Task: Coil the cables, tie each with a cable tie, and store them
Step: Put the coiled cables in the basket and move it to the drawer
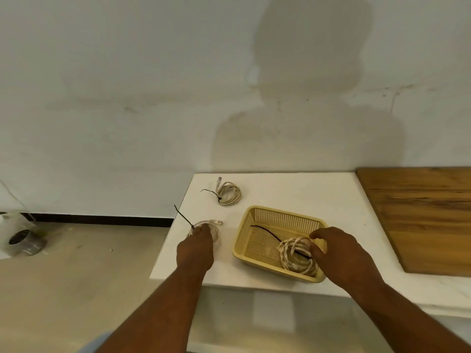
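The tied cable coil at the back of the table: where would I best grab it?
Pinch the far coil by its right arc, from above. It lies flat on the table, so only its top is open, and that arc is clear of the black tie and plug.

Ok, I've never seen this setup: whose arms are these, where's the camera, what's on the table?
No machine here: these are a person's bare hands, seen from one head-worn camera looking down. On the white table stands a yellow basket. The right hand holds a tied cable coil inside it. The left hand grips a second coil beside the basket, its black tie sticking out. A third coil, tied, lies further back, untouched. A wooden board lies at the right.
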